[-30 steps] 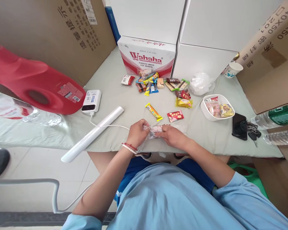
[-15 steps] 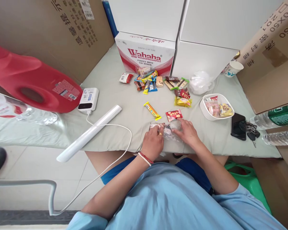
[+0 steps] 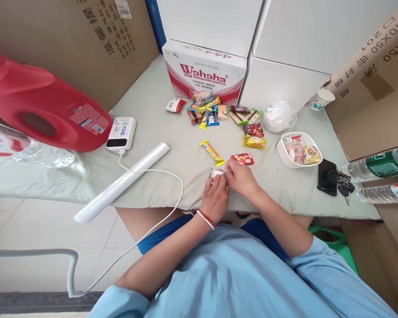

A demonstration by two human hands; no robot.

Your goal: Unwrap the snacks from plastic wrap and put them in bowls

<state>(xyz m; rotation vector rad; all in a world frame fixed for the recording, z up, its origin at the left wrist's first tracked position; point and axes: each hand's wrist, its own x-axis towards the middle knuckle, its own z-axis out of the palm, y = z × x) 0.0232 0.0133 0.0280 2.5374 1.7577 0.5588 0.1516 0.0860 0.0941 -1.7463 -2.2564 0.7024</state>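
Clear-wrapped snack packet [image 3: 216, 173] lies near the front edge of the table [image 3: 159, 128], pinched between both hands. Left hand [image 3: 215, 197], wearing a beaded bracelet, closes its fingers on the packet's near side; right hand [image 3: 240, 179] closes on its far end, and the two hands touch. Just beyond them lie a red snack packet [image 3: 242, 158] and a yellow-orange bar [image 3: 212, 153]. White bowl [image 3: 299, 150] of sweets sits toward the right edge; a white roll [image 3: 122, 182] overhangs the front edge on the left.
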